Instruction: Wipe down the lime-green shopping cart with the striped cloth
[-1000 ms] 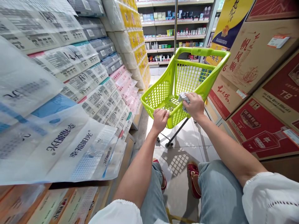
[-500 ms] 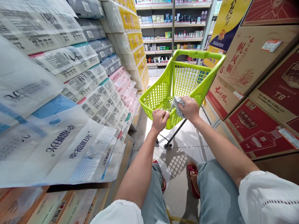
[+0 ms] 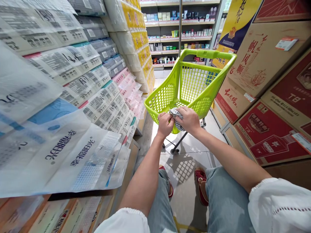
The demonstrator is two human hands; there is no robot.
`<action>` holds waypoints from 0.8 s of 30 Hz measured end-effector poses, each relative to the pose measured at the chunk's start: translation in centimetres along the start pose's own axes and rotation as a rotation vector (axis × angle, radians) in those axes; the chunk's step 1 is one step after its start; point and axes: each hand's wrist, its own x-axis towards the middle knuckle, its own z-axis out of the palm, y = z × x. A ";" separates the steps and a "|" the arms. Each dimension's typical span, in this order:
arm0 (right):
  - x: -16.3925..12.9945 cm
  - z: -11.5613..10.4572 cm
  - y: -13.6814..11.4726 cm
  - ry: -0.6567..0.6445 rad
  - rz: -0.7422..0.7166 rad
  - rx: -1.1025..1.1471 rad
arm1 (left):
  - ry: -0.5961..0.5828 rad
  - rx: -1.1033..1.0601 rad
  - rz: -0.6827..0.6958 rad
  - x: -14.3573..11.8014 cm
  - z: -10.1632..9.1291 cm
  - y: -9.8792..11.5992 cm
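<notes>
A lime-green plastic shopping cart (image 3: 170, 91) with lattice walls stands before me on metal legs and casters. My left hand (image 3: 166, 124) is closed around the near rim of its basket. Right beside it, my right hand (image 3: 190, 120) grips a crumpled grey-and-white striped cloth (image 3: 178, 118) and presses it over the same rim. The two hands almost touch. Part of the cloth is hidden under the right fingers, and the rim beneath it is covered.
Stacked plastic-wrapped packs (image 3: 85, 81) line the left side, with yellow-and-white packs (image 3: 136, 45) behind them. Cardboard cartons (image 3: 264, 61) rise on the right. Shelves of small goods (image 3: 179, 39) stand at the back. Pale floor tiles (image 3: 189, 144) lie under the cart.
My right hand has slid left along the near rim with the cloth, coming up against my left hand. The left hand keeps its hold in the same spot.
</notes>
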 end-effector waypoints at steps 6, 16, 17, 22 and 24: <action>2.2 -0.7 5.2 0.050 0.085 -0.014 | -0.032 -0.029 0.002 0.1 -0.1 0.1; 3.1 -1.3 6.6 0.009 0.138 -0.003 | -0.050 -0.049 0.009 0.1 -1.2 -1.2; 2.9 -1.3 6.3 0.015 0.143 -0.008 | -0.061 -0.047 0.013 0.0 -1.4 -1.4; 2.1 -1.2 5.3 0.057 0.139 -0.039 | -0.087 0.008 0.048 -0.2 -2.4 -1.7; 1.7 -1.3 5.1 0.071 0.134 -0.052 | -0.071 0.042 0.071 -0.3 -2.6 -1.5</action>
